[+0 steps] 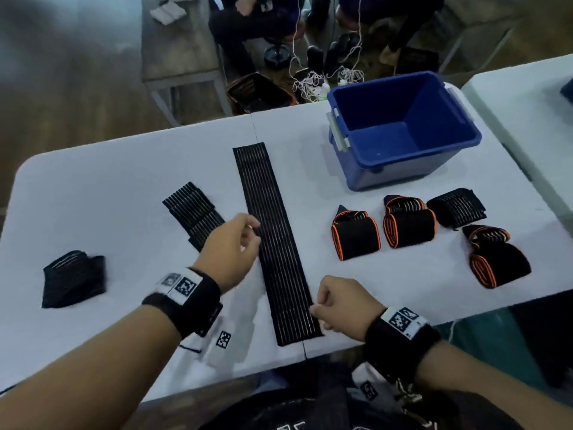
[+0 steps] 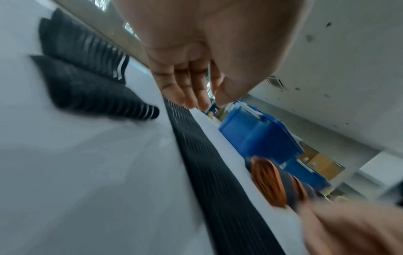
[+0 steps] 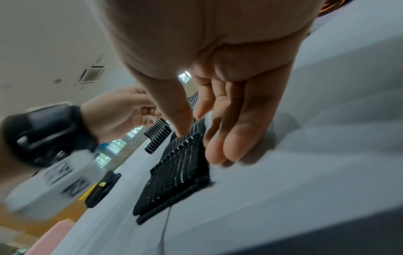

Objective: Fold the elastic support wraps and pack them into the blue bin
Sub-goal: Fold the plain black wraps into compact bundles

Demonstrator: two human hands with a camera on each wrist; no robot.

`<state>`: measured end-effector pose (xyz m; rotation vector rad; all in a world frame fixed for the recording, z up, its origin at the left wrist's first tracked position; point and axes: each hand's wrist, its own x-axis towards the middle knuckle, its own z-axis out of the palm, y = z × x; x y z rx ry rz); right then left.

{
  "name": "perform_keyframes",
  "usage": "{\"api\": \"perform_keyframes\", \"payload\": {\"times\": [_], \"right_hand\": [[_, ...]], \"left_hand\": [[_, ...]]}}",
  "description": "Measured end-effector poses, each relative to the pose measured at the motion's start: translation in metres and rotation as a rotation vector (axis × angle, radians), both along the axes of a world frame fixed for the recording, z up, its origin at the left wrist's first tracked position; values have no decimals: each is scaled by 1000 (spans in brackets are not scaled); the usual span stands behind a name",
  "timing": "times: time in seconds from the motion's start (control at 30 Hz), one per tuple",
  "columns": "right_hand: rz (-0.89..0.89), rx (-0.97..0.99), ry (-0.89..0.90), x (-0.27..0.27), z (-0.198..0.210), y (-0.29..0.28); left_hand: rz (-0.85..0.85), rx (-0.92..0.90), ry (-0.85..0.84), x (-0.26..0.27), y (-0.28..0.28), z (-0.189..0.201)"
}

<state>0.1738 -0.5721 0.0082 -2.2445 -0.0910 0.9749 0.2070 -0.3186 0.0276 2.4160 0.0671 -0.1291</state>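
Place: looking like an indoor data-collection workroom.
Tables: white folding tables [image 1: 124, 169] standing in rows.
Floor: charging cables [image 1: 313, 82] lying tangled.
Ceiling: cassette air-conditioning unit [image 3: 92, 73] showing overhead.
People: seated person [image 1: 248, 23] sitting behind.

Black wristbands [image 1: 186, 301] with checkered tags

White table [image 1: 124, 169], long black wrap [image 1: 274, 240] flat down the middle, blue bin [image 1: 403, 131] at the far right corner, folded wraps [image 1: 355, 235] near the right edge, more folded ones [image 1: 74, 279] on the left side
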Motion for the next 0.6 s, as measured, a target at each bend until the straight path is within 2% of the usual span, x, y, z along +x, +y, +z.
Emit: {"api": "perform_keyframes", "payload": {"times": [0.13, 0.27, 0.4, 0.6], "right_hand": [[100, 31, -44, 6, -2, -8], [199, 61, -108, 10, -2, -12], [407, 58, -181, 4, -2, -9], [710, -25, -296, -15, -6, -11]], "left_hand": [[-54, 95, 24, -78, -15, -14], [-75, 81, 23, -128, -30, -34], [-188, 199, -5, -154, -52, -48], [-155, 299, -16, -169, -65, -52]]}}
